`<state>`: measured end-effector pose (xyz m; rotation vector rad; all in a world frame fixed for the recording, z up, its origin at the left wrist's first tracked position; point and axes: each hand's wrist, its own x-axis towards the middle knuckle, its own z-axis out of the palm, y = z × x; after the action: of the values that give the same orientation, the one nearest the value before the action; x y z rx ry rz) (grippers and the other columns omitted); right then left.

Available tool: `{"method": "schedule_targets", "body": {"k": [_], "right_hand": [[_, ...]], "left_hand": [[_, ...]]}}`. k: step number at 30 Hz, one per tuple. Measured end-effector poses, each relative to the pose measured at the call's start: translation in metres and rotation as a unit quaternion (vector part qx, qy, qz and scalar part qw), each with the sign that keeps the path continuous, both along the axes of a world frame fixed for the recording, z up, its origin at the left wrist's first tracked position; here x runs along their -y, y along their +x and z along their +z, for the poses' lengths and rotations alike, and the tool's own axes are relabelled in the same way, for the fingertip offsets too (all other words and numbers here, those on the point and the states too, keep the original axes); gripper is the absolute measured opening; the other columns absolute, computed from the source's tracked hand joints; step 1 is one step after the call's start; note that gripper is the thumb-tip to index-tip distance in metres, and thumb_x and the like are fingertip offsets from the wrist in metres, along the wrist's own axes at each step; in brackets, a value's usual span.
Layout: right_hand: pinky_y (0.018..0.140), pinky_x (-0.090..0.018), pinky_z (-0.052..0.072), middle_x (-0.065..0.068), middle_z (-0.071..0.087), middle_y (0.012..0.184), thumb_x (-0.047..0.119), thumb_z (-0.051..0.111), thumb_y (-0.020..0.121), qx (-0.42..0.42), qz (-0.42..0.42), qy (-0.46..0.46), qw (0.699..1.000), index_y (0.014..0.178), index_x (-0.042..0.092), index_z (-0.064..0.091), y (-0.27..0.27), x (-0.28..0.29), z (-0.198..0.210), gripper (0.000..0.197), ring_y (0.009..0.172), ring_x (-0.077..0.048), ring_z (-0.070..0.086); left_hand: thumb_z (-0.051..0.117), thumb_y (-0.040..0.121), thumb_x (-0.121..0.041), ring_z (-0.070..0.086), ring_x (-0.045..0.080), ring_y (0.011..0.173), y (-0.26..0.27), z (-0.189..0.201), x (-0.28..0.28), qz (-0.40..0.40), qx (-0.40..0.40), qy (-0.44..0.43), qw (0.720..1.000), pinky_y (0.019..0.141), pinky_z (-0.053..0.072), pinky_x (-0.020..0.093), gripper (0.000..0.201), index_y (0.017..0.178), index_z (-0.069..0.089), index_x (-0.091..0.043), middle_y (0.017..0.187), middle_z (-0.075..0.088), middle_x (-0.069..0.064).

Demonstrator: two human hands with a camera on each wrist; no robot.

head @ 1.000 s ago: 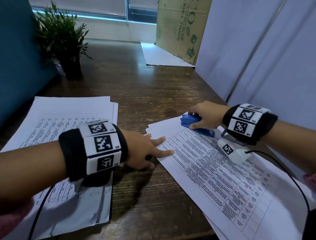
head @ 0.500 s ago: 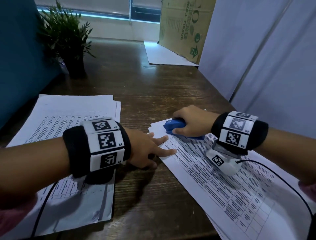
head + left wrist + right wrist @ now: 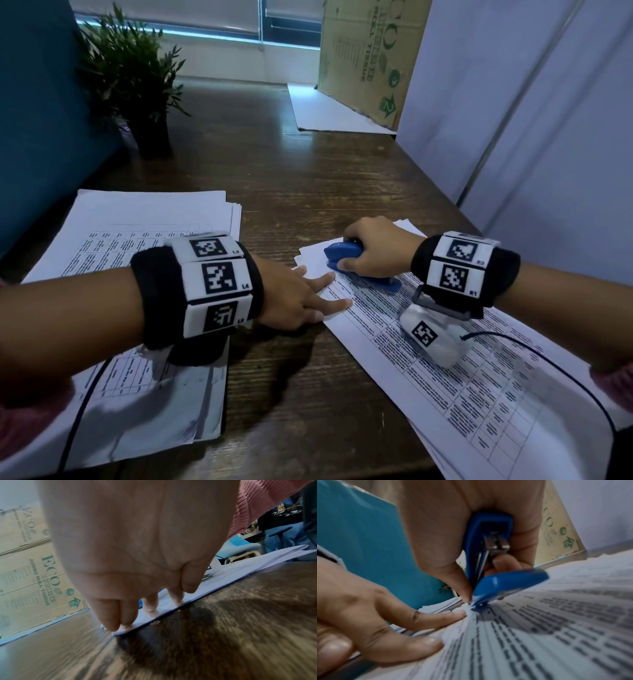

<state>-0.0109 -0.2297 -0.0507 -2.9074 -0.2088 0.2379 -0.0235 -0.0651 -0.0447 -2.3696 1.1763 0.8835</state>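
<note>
A blue stapler [image 3: 346, 255] [image 3: 489, 555] sits over the top left corner of a printed sheet bundle [image 3: 455, 363] [image 3: 539, 635] on the wooden desk [image 3: 291, 178]. My right hand [image 3: 373, 251] [image 3: 471, 513] grips the stapler from above, thumb on its near side. My left hand [image 3: 301, 298] [image 3: 137, 547] lies flat beside it, its straight fingers [image 3: 423, 619] pressing the bundle's left edge down. The stapler's mouth and the paper corner under it are hidden in the head view.
A second stack of printed sheets [image 3: 130, 240] lies at the left under my left forearm. A potted plant [image 3: 137, 85] stands at the back left, a cardboard box [image 3: 366, 54] and a white board at the back, a pale partition on the right.
My right hand has carried the stapler left and nearer, onto the bundle's top corner and close to the left fingers. The left hand has stayed pressing on the paper.
</note>
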Motion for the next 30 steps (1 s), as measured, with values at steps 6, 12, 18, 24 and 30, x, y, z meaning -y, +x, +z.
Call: {"method": "schedule_targets", "body": {"k": [6, 12, 18, 24, 30], "right_hand": [[0.055, -0.024, 0.042, -0.001, 0.057, 0.074, 0.032, 0.066, 0.085, -0.048, -0.085, 0.091, 0.991, 0.093, 0.007, 0.062, -0.002, -0.001, 0.002, 0.027, 0.063, -0.012, 0.052], [0.059, -0.027, 0.039, -0.008, 0.060, 0.087, 0.028, 0.062, 0.084, 0.011, -0.024, -0.020, 0.999, 0.091, 0.007, 0.058, -0.006, -0.011, 0.001, 0.022, 0.075, -0.021, 0.052], [0.068, -0.030, 0.040, 0.002, 0.045, 0.087, 0.019, 0.058, 0.083, 0.062, 0.068, -0.084, 0.992, 0.086, 0.017, 0.042, -0.012, -0.016, -0.001, 0.016, 0.081, -0.020, 0.047], [0.068, -0.029, 0.038, 0.004, 0.041, 0.087, 0.018, 0.061, 0.081, 0.082, 0.118, -0.151, 0.978, 0.097, 0.016, 0.047, -0.009, -0.021, -0.002, 0.021, 0.079, -0.017, 0.044], [0.067, -0.028, 0.038, -0.002, 0.057, 0.086, 0.029, 0.060, 0.086, -0.010, 0.004, -0.014, 1.000, 0.087, 0.015, 0.052, -0.001, -0.010, 0.002, 0.016, 0.079, -0.020, 0.052]], "left_hand": [[0.013, 0.103, -0.036, -0.010, 0.029, 0.145, -0.001, 0.001, -0.001, 0.004, -0.005, -0.004, 1.000, 0.119, 0.004, 0.044, 0.048, 0.144, -0.008, -0.048, 0.156, -0.021, -0.004], [0.013, 0.103, -0.035, -0.011, 0.028, 0.145, -0.002, 0.001, -0.001, 0.011, -0.009, -0.013, 1.000, 0.119, 0.002, 0.044, 0.047, 0.144, -0.006, -0.048, 0.156, -0.020, -0.005], [0.014, 0.103, -0.033, -0.010, 0.029, 0.145, -0.001, -0.002, -0.002, 0.013, -0.007, -0.021, 1.000, 0.118, 0.001, 0.044, 0.048, 0.145, -0.005, -0.048, 0.156, -0.021, -0.005], [0.014, 0.104, -0.033, -0.012, 0.028, 0.145, -0.001, -0.002, -0.003, 0.015, -0.008, -0.024, 1.000, 0.118, 0.000, 0.044, 0.048, 0.145, -0.004, -0.047, 0.155, -0.022, -0.004], [0.013, 0.103, -0.033, -0.010, 0.029, 0.145, -0.003, 0.000, -0.002, 0.010, 0.001, -0.016, 1.000, 0.117, 0.002, 0.044, 0.049, 0.146, -0.007, -0.046, 0.156, -0.020, -0.004]]}}
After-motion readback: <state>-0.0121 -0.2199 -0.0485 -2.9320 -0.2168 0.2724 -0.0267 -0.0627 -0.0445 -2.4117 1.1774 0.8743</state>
